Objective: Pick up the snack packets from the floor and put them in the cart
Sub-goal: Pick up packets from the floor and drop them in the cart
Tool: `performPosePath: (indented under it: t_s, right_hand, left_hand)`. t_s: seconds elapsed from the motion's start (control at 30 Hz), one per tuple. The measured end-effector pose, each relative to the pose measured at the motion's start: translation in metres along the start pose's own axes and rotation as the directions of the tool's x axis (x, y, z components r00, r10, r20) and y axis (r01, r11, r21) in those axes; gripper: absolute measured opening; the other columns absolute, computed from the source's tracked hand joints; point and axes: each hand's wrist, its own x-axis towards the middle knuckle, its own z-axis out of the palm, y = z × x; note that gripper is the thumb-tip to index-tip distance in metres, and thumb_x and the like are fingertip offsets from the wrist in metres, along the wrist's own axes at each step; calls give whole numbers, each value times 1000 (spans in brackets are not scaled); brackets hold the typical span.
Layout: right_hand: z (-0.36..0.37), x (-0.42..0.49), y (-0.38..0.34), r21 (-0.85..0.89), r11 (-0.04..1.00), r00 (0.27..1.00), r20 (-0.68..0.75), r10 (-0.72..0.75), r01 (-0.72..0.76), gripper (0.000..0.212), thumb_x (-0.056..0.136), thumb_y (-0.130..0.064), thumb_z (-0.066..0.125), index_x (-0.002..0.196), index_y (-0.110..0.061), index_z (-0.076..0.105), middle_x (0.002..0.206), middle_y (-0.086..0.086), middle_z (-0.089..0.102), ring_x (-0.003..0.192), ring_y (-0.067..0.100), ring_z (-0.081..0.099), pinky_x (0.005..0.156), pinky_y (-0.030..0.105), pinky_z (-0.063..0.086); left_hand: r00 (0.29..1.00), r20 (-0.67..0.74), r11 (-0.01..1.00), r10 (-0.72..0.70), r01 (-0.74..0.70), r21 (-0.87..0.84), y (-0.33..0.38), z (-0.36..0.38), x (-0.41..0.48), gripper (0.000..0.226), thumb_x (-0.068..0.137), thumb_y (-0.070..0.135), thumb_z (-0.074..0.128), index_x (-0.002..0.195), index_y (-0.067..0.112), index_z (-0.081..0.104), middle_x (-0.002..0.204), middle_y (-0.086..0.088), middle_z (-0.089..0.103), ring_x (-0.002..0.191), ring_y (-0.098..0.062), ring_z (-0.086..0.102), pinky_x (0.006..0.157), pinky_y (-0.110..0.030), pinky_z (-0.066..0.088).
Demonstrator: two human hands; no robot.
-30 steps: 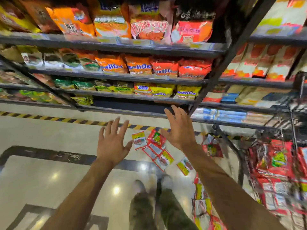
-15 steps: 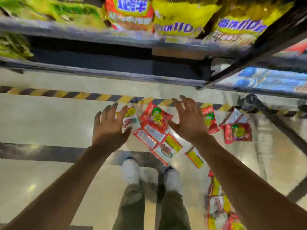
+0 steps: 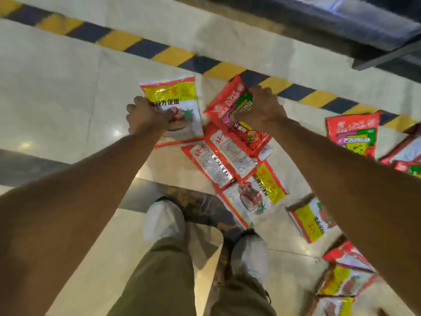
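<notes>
Several snack packets lie scattered on the tiled floor. My left hand (image 3: 148, 118) grips the left side of a white packet with a yellow band (image 3: 180, 96). My right hand (image 3: 262, 108) is closed on a red packet with a green patch (image 3: 225, 103), which overlaps other red and white packets (image 3: 227, 156). More packets lie to the right: a red one (image 3: 352, 133), a yellow and white one (image 3: 309, 222), and a pile (image 3: 344, 277) at lower right. The cart is out of view.
A yellow and black hazard stripe (image 3: 173, 55) crosses the floor just beyond the packets. A dark shelf base (image 3: 341, 26) runs along the top right. My two white shoes (image 3: 164, 222) stand just below the packets.
The view has dropped close to the floor. Both hands, open and spread above the packets earlier, have come down and closed on one packet each.
</notes>
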Motion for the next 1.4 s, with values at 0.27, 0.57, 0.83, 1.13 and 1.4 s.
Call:
performPosePath:
  t_s: [0.27,0.57,0.83,1.13,1.4]
  right_hand:
    - [12,16,2,141,980,990,43,134,-139,81,75,-54,87,135,-12,55,131,10,66,117,30,64,98,42,52]
    - [-85,-127,5,753,654,991,-23,132,-70,35,85,-26,86,116,-17,74,106,-1,77,90,11,73,84,24,60]
    - [-305,-371,-13,912,396,991,63,119,-105,50,71,-35,91,114,-17,75,106,4,80,99,31,77,96,55,59]
    - [-505,-625,-17,941,295,985,-175,11,164,36,61,-18,81,97,-22,77,100,7,80,97,35,75,92,53,59]
    - [-533,-834,-13,888,189,908,-414,-70,419,26,89,7,67,106,-13,69,82,-8,79,76,11,74,80,34,61]
  left_hand:
    - [992,108,882,-63,106,-460,-23,12,20,32,73,21,94,100,16,76,96,-6,77,89,-27,76,83,-40,63]
    - [964,223,688,147,62,-723,-24,-116,-108,38,94,7,72,130,1,64,101,-3,80,85,-21,77,69,-33,63]
    - [958,175,682,228,-29,-730,54,-353,-351,28,103,9,59,130,3,60,109,-10,76,79,-15,75,61,-25,58]
    - [945,9,577,328,-192,-794,124,-532,-625,22,100,9,65,122,13,67,123,-20,74,95,-29,77,86,-49,62]
    - [848,-157,427,507,-405,-808,111,-583,-811,17,97,14,71,114,17,68,125,-22,72,98,-32,75,85,-50,62]
